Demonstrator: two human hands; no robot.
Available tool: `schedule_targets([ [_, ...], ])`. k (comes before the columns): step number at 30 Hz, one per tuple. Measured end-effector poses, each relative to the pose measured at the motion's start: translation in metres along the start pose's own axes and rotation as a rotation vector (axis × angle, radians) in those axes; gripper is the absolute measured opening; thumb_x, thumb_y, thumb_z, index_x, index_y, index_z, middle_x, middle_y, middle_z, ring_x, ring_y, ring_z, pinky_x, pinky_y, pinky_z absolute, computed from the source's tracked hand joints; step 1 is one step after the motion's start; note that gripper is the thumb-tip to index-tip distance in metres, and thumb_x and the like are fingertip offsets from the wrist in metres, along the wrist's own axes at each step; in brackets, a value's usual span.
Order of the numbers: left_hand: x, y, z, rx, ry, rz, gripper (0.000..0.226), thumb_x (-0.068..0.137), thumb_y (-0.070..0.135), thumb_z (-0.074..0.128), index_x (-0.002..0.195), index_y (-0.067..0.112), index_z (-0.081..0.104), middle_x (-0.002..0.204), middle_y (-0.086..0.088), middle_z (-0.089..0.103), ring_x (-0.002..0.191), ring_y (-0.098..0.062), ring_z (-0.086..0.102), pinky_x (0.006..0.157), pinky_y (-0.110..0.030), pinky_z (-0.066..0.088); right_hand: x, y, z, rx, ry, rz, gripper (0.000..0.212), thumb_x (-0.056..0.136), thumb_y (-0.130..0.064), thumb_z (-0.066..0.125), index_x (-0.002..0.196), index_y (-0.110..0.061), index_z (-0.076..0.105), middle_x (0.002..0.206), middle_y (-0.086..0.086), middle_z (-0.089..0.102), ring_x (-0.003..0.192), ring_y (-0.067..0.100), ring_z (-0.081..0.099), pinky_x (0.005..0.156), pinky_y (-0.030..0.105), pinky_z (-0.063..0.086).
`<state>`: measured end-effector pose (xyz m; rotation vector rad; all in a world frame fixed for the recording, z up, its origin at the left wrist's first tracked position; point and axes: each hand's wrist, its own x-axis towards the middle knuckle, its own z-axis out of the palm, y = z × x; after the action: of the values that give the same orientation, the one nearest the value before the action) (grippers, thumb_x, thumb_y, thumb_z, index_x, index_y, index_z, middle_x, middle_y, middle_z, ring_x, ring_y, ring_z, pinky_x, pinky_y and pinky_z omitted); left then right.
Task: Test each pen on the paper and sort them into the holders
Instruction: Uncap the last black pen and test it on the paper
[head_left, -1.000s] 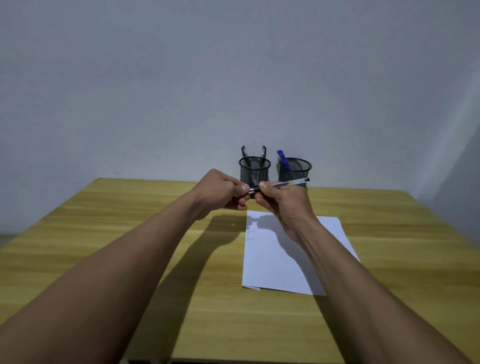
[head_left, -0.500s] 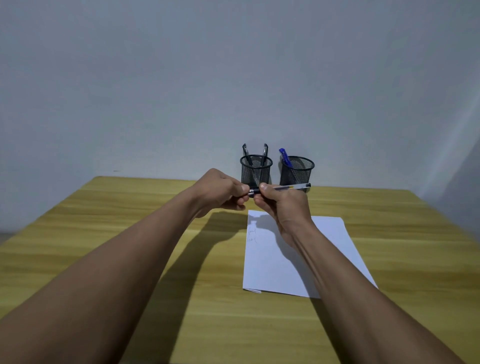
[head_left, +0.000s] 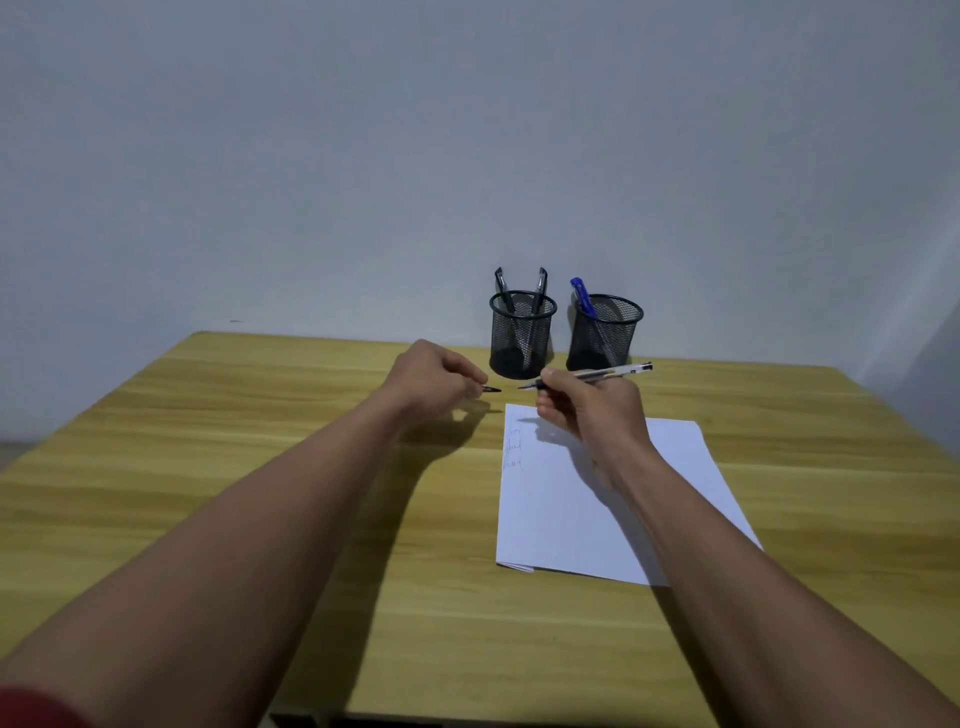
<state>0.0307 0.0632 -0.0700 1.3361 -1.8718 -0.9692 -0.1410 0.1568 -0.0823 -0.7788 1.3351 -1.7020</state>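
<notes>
My right hand (head_left: 587, 405) grips a clear-barrelled pen (head_left: 618, 372) held level above the table, its bare tip pointing left. My left hand (head_left: 431, 382) pinches the small dark pen cap (head_left: 491, 389), a short gap away from the tip. A white sheet of paper (head_left: 561, 514) with a few scribbles near its top left corner lies under my right wrist. Behind my hands stand two black mesh holders: the left holder (head_left: 522, 335) has two black pens in it, the right holder (head_left: 605, 332) has one blue pen (head_left: 583, 296).
The wooden table (head_left: 260, 467) runs back to a plain grey wall. The table's front edge is near the bottom of the view. A red sleeve shows at the bottom left corner.
My hands were together on the pen; now they have pulled apart, the cap has come off in my left hand and the pen's tip is bare.
</notes>
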Motion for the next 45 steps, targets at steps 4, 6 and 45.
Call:
schedule_targets([
  [4,0.009,-0.016,0.017,0.140,0.033,0.033,0.014,0.078,0.016,0.080,0.090,0.023,0.081,0.088,0.003,0.076,0.085,-0.013,0.067,0.077,-0.023,0.047,-0.001,0.010,-0.004,-0.152,0.015,-0.002,0.019,0.094,-0.011,0.069,0.083,0.004,0.073,0.067,0.009,0.065,0.054,0.016,0.059,0.054,0.027,0.055],
  [6,0.015,-0.017,0.027,0.187,0.050,0.062,0.013,0.082,0.020,0.079,0.093,0.025,0.081,0.094,0.005,0.076,0.091,-0.012,0.065,0.082,-0.024,0.048,-0.001,0.015,-0.003,-0.182,0.009,0.012,0.022,0.095,-0.012,0.068,0.079,0.002,0.073,0.065,0.009,0.064,0.054,0.019,0.057,0.052,0.029,0.053],
  [45,-0.094,-0.029,0.013,0.830,-0.399,0.226,0.083,0.085,0.083,0.028,0.156,0.046,0.004,0.168,-0.001,-0.007,0.154,-0.018,-0.011,0.119,-0.059,-0.008,-0.063,0.025,-0.020,-0.539,-0.210,-0.110,0.021,0.091,-0.021,0.073,0.082,-0.003,0.066,0.070,0.015,0.074,0.064,0.025,0.068,0.064,0.043,0.057],
])
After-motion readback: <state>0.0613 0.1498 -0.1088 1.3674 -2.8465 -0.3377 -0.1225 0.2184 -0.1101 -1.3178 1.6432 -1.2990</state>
